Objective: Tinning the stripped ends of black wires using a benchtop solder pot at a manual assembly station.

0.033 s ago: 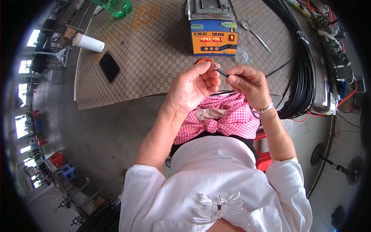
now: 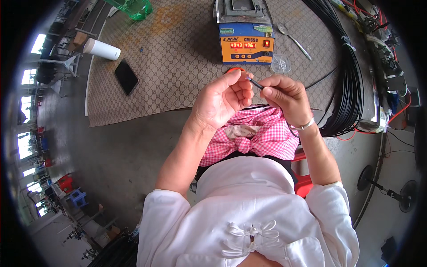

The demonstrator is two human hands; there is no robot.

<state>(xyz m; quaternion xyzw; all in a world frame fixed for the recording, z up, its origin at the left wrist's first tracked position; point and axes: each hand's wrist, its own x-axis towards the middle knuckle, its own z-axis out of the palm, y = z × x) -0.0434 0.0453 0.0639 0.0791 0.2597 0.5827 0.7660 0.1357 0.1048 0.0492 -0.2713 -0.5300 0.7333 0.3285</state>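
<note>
Between the thumb and fingers of my right hand [image 2: 287,95] is a black cable [image 2: 255,83], its stripped end pointing up and left. Thin wires [image 2: 247,78] stick out of that end. The thumb and fingertips of my left hand [image 2: 222,100] meet at these wires, palm turned toward me and the other fingers curled. How firmly they pinch the wires is too small to see. Just behind the left fingertips lies an orange-red curved thing [image 2: 234,70], mostly hidden. Both hands are above the near edge of the patterned tabletop [image 2: 169,84].
Beyond my hands stands an orange and blue heating unit [image 2: 247,51] with lit red displays. Beside it are a clear round plastic piece [image 2: 280,64] and a spoon [image 2: 294,41]. A black cable coil [image 2: 349,89] lies right; a phone [image 2: 126,76], white tumbler [image 2: 102,49] and green bottle [image 2: 135,8] lie left.
</note>
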